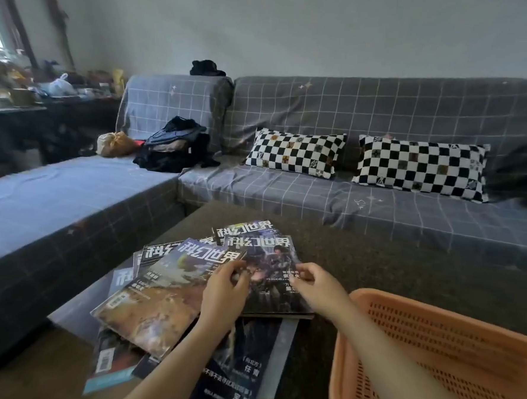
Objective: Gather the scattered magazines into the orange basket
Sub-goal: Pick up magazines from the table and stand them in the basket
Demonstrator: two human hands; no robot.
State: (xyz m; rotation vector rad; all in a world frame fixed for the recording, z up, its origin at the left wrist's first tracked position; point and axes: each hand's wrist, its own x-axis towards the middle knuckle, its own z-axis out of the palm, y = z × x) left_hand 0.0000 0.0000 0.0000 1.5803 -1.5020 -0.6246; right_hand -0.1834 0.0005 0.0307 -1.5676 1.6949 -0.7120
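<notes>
Several magazines lie fanned and overlapping on the dark low table (375, 268). My left hand (224, 289) grips the right edge of a magazine with a brown-orange cover (153, 309), which tilts up over the pile. My right hand (315, 284) pinches the right edge of a dark-cover magazine (270, 261) beside it. More magazines lie beneath, one with a dark blue cover (239, 367) nearest me. The orange basket (373, 298), a mesh plastic tub, stands at the lower right, under my right forearm.
A grey checked L-shaped sofa (287, 194) wraps the table's far and left sides. On it are two black-and-white checkered pillows (296, 153) and a heap of dark clothes (176, 147). A cluttered side table (31, 92) stands at the far left.
</notes>
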